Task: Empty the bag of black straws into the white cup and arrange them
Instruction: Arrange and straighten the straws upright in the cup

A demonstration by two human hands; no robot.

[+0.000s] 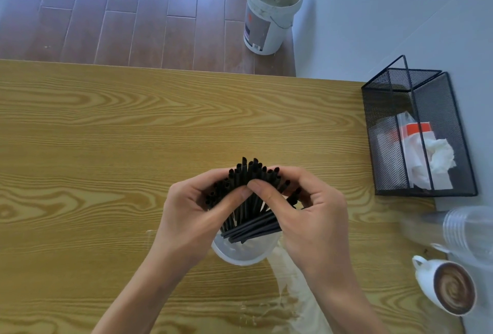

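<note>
Both hands, left hand (197,208) and right hand (306,205), are pinching a fanned bunch of matte black straws (248,195) standing in the white cup (240,253); no readable writing anywhere.

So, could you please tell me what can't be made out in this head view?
- White cup: mostly hidden by the left hand, right hand and black straws.
- Clear bag: cut off by the bottom edge.
- Stack of clear cups: blurred, count unreadable.
- Mesh basket: contents partly veiled by mesh.
</note>
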